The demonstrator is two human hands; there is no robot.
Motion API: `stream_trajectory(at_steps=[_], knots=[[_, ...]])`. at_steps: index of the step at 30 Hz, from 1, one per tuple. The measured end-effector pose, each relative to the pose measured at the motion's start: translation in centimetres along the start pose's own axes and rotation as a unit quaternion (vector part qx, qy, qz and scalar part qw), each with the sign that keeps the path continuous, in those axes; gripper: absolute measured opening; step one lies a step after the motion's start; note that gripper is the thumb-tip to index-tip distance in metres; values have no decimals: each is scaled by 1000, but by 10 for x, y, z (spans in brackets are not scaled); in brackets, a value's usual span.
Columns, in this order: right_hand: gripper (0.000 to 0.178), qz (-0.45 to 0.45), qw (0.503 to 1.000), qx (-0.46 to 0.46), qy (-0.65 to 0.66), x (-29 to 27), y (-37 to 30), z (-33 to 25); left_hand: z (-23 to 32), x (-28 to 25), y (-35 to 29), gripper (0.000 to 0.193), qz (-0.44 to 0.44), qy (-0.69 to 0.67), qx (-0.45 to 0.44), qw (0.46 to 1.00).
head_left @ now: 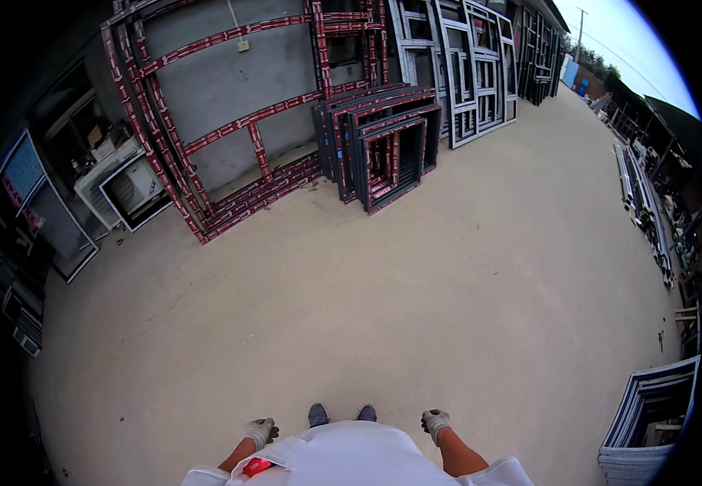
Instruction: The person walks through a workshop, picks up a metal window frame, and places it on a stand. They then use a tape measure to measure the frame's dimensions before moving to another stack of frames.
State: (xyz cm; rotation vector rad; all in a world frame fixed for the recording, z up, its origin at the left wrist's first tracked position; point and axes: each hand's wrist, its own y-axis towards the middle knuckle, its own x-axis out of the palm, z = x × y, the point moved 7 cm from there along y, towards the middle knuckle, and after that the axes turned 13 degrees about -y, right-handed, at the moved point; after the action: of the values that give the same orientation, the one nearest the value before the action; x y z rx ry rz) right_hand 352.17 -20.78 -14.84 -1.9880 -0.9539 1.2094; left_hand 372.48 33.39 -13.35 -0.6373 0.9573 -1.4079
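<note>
My left hand (262,432), in a pale work glove, hangs in front of my body with its fingers curled in. On the other side is my right hand (434,423), gloved the same way and loosely closed. No object shows in either one, and neither touches anything. Between them, my grey shoes (343,414) stand on the concrete floor (351,324). Ahead, a stack of small dark window frames (379,150) with red patterned film leans upright, well beyond the reach of both hands.
Large red-filmed frames (229,130) lean on the grey wall behind the small stack. Silver-grey frames (472,73) stand further right. At far left are an air-conditioner unit (116,186) and a screen panel (59,211). Long profiles (645,215) and stacked frames (642,413) line the right side.
</note>
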Motion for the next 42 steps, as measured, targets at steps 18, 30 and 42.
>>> stream_trajectory(at_steps=[18, 30, 42], knots=[[19, -19, 999, -48, 3, 43, 22, -59, -37, -29, -21, 45, 24, -10, -10, 1000], [17, -30, 994, -59, -84, 49, -21, -59, -48, -38, -5, 39, 11, -81, -32, 996], [27, 20, 989, -104, -103, 39, -23, -45, -19, -39, 13, 43, -25, -86, 29, 996]])
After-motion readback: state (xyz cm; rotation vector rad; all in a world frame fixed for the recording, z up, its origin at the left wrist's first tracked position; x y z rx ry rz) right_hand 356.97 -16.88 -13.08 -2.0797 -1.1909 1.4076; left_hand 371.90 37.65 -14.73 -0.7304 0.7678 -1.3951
